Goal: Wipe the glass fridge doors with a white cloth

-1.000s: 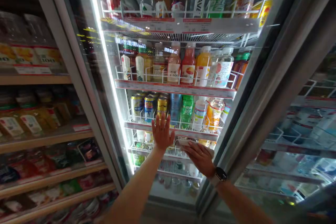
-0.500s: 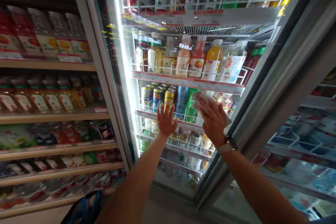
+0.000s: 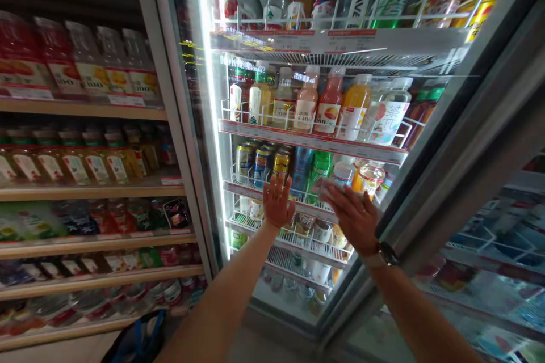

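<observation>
Fingers spread, my left hand point(image 3: 277, 204) lies flat against the glass door of a lit drinks cooler, in front of the shelf with cans. My right hand point(image 3: 354, 220), with a watch point(image 3: 387, 253) on its wrist, presses a pale cloth point(image 3: 326, 188) to the same glass. Most of the cloth is hidden under the fingers. Behind the glass near my hands are a gold can point(image 3: 281, 164), a green bottle point(image 3: 321, 164) and a wide can with a yellow label point(image 3: 368, 177).
The metal door frame point(image 3: 430, 170) slants along the right, with another glass-fronted cooler beyond it. Open shelves point(image 3: 89, 193) of bottled drinks and packets stand at left. A dark bag with blue straps point(image 3: 138, 334) is low at the left. A phone point(image 3: 176, 213) shows on a left shelf.
My right hand and the cloth have moved down the glass. My left hand stays flat on the door. The view has shifted slightly, so the shelves sit a little farther right.
</observation>
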`<state>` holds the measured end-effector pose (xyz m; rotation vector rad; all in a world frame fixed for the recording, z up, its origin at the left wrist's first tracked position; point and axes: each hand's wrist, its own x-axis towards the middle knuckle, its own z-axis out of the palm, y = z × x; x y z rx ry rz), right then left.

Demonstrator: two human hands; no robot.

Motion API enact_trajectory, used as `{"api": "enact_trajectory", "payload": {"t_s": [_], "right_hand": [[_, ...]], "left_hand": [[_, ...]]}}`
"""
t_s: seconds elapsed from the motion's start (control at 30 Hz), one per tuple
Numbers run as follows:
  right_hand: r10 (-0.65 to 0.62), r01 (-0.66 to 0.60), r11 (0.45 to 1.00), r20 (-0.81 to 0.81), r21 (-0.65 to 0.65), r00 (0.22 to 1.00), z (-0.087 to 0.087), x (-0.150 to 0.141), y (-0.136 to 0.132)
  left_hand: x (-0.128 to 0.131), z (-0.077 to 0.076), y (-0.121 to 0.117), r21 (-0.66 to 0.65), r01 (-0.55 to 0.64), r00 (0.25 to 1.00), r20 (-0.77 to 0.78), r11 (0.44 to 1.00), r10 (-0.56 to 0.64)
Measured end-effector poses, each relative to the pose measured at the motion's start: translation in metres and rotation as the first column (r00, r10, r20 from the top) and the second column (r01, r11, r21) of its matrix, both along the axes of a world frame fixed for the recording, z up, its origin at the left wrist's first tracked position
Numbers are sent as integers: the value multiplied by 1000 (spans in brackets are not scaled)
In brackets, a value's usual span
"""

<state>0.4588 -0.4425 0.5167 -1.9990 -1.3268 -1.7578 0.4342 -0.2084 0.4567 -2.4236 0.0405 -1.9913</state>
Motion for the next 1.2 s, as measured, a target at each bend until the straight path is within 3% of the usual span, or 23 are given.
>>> {"api": "enact_trajectory", "payload": {"t_s": [0.1,0.17,0.23,0.5,0.57,0.63,0.73,0.87,0.97,1.03,1.1,1.2], "right_hand": [[-22,9,968,46,252,999,32,6,12],[-8,-4,954,39,298,999,27,6,22],[-7,1,964,23,265,1000,5,1,31],[61,-59,998,-99,24,993,-123,-18,35],[44,-45,999,-108,-6,993,-139,-17,32],[26,-29,999,-107,-29,994,-142,-16,30],[12,-16,998,-67,-56,998,-115,-11,31],[-34,37,999,79,-31,996,-29,0,32],[-126,105,983,140,148,982,38,11,27],[-170,130,959,145,250,975,65,17,20],[-174,123,949,155,289,973,68,20,11],[-140,102,968,153,231,978,33,21,-4]], "left_hand": [[0,-3,3,12,-2,999,-33,1000,2],[-1,-4,4,39,9,999,-37,999,-8],[-2,-5,6,63,22,999,-29,998,-20],[-1,-5,6,74,49,999,-8,996,-48],[-1,-5,6,63,87,996,-2,994,-87],[-1,-5,7,55,123,992,4,991,-124],[-1,-4,7,52,140,990,13,989,-141],[-2,-1,8,57,166,985,35,984,-168],[-2,-1,8,61,163,985,42,985,-166],[-2,-1,9,56,144,989,32,988,-145],[-1,-1,9,52,133,990,30,990,-135],[1,-1,10,52,140,988,54,989,-143]]}}
